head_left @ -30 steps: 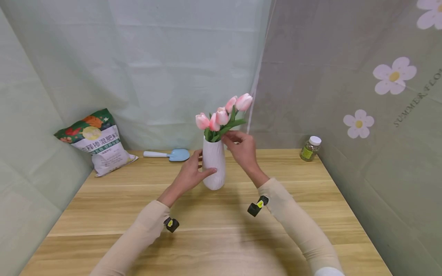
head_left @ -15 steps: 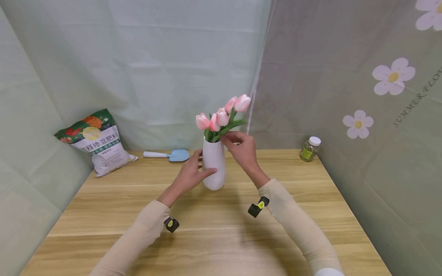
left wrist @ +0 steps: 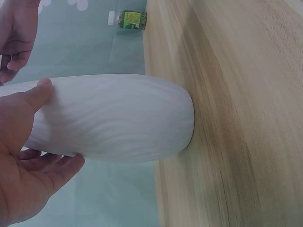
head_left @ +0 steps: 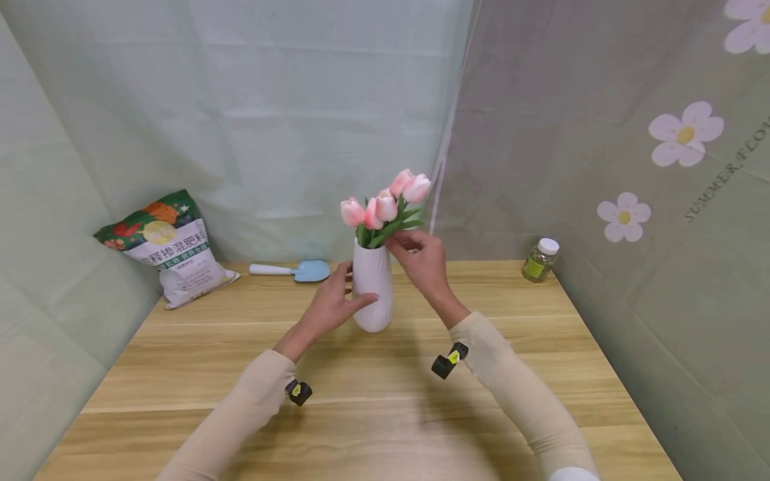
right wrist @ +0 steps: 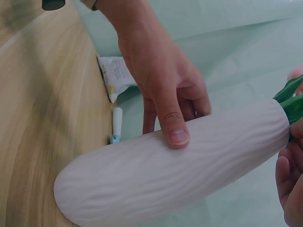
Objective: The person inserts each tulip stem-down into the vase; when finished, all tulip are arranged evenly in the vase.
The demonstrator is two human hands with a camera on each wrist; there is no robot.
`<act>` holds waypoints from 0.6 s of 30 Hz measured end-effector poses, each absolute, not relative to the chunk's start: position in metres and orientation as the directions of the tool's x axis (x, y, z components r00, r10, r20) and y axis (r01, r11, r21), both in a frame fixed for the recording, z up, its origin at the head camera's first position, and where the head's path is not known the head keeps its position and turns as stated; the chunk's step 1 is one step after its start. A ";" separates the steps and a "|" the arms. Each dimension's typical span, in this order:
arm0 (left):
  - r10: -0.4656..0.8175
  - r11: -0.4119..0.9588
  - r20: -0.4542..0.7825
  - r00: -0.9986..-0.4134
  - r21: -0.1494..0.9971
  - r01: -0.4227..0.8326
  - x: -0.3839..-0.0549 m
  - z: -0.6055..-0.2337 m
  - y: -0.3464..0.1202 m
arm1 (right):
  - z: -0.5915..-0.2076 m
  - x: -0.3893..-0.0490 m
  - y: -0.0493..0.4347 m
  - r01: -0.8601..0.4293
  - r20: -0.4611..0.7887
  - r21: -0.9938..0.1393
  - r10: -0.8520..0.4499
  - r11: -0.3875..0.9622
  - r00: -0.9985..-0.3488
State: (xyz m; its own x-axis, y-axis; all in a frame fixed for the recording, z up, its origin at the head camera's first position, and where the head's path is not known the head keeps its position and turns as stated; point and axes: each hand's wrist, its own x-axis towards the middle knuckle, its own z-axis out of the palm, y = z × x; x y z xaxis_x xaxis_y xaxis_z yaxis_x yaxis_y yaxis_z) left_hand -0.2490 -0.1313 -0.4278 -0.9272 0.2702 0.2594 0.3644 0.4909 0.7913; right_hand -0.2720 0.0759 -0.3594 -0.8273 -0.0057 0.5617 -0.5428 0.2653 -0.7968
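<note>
A ribbed white vase (head_left: 372, 287) stands upright on the table with several pink tulips (head_left: 385, 204) rising from its mouth. My left hand (head_left: 329, 302) holds the vase from the left, thumb across the front and fingers along the far side; the left wrist view shows that thumb (left wrist: 39, 94) on the ribbed wall. At the right of the rim, my right hand (head_left: 422, 259) pinches a tulip stem just above the mouth; the pinched spot is largely hidden by the fingers. In the right wrist view, green leaves (right wrist: 289, 97) emerge from the vase beside that hand.
A fertilizer bag (head_left: 174, 247) leans at the back left of the wooden table (head_left: 361, 414). Beside it lies a small blue trowel (head_left: 311, 270) with a white handle. At the back right stands a white-capped jar (head_left: 540, 259). Cloth walls rise behind and at both sides.
The rightmost tulip has sunk lower and shifted slightly left, closer to the others. My left hand and the vase stay in place; the right hand has hardly moved.
</note>
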 end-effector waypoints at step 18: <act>0.271 0.503 0.255 -0.928 0.784 0.363 -0.249 -0.428 -0.131 | -0.357 -0.273 0.076 -0.569 0.597 -0.769 0.008 0.293 -0.803</act>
